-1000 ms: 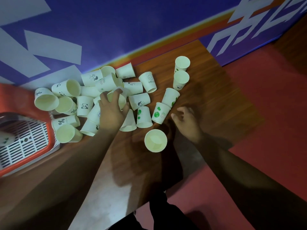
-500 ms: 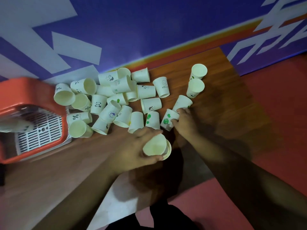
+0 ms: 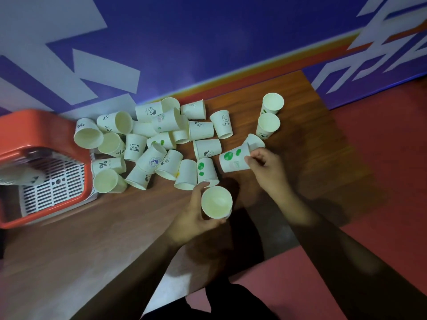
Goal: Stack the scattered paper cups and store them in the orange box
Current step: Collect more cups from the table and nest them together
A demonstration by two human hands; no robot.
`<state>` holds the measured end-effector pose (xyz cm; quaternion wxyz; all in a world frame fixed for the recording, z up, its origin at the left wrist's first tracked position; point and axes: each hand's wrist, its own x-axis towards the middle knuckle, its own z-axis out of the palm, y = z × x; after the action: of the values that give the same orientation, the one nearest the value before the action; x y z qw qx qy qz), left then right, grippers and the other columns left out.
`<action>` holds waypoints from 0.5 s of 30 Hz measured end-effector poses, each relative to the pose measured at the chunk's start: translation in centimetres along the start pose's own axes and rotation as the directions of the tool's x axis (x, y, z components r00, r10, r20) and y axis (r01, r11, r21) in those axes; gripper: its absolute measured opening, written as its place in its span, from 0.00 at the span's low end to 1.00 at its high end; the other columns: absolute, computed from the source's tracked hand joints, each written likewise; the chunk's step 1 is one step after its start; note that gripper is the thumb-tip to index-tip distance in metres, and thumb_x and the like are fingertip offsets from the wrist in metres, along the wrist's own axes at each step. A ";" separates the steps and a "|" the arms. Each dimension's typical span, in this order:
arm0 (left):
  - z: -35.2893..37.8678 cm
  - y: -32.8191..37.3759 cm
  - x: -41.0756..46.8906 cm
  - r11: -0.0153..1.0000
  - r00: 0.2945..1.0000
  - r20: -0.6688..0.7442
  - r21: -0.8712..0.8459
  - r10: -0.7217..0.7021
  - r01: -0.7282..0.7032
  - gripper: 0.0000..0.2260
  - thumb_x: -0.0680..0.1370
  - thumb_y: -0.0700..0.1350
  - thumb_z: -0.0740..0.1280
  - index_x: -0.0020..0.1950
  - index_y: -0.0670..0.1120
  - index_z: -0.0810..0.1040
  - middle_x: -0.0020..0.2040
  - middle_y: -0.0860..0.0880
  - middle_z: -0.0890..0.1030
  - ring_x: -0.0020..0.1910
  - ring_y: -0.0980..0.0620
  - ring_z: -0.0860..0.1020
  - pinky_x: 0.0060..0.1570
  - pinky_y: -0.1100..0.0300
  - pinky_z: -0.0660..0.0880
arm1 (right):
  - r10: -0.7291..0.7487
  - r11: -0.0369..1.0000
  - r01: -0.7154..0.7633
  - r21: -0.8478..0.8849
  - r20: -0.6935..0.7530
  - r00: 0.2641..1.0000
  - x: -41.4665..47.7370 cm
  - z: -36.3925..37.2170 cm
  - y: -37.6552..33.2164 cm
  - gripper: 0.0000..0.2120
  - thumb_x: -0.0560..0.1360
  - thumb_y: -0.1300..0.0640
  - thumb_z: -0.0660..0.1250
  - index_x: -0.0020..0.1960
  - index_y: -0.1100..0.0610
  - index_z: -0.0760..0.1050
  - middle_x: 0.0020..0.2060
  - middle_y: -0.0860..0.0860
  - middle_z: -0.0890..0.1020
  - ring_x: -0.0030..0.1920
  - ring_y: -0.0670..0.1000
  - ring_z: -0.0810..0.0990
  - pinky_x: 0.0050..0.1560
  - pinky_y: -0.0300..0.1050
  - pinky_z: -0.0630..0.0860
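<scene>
Stacking step; left hand [image 3: 196,219] fingers curled round upright white paper cup [image 3: 216,202], lower centre; right hand [image 3: 265,168] pinching green-spotted paper cup [image 3: 233,160]; next likely needs upending, nesting.

Brown wood tabletop [image 3: 288,107], far edge against blue wall [image 3: 208,42] with white shapes, orange stripe [image 3: 254,75] along its base; red floor [image 3: 381,158] past right edge.

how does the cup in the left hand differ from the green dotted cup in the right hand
The upright white paper cup in the left hand faces mouth-up, showing its bare inside; the white paper cup with green dots pinched by the right hand lies sideways, showing its printed wall. The first sits apart, nearer the person; the dotted one is beside the scattered cups. Both look alike in size and material.
</scene>
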<state>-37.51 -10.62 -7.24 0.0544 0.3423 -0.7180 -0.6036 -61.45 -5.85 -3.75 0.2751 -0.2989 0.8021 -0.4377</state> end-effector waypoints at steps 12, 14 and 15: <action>-1.0 1.7 1.5 0.948 0.994 -0.028 -0.305 -0.109 0.096 0.30 0.69 0.49 0.79 0.69 0.61 0.74 0.65 0.55 0.81 0.67 0.56 0.77 0.67 0.53 0.74 | -0.165 0.983 0.155 0.095 0.114 0.980 -1.4 -1.8 -5.7 0.03 0.77 0.58 0.68 0.48 0.55 0.81 0.42 0.47 0.83 0.45 0.44 0.80 0.44 0.40 0.74; -1.9 2.0 0.6 0.934 0.994 -0.005 -0.342 -0.108 0.100 0.28 0.72 0.45 0.77 0.71 0.53 0.74 0.64 0.53 0.82 0.66 0.54 0.78 0.64 0.57 0.76 | -0.222 0.975 0.215 0.058 0.193 0.956 -1.9 -1.0 -6.1 0.04 0.76 0.59 0.69 0.48 0.57 0.82 0.41 0.47 0.82 0.43 0.43 0.79 0.44 0.37 0.72; -2.4 2.2 0.1 0.931 0.994 0.009 -0.351 -0.106 0.102 0.28 0.72 0.45 0.76 0.71 0.51 0.74 0.64 0.52 0.82 0.65 0.54 0.79 0.62 0.59 0.76 | -0.238 0.971 0.238 0.028 0.233 0.943 -2.2 -0.5 -6.4 0.04 0.76 0.58 0.69 0.49 0.57 0.82 0.41 0.47 0.82 0.43 0.43 0.78 0.44 0.37 0.71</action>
<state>-37.34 -12.53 -4.62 0.0860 0.3677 -0.5796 -0.7222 -58.78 -6.82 2.43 0.3128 -0.4434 0.7222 -0.4289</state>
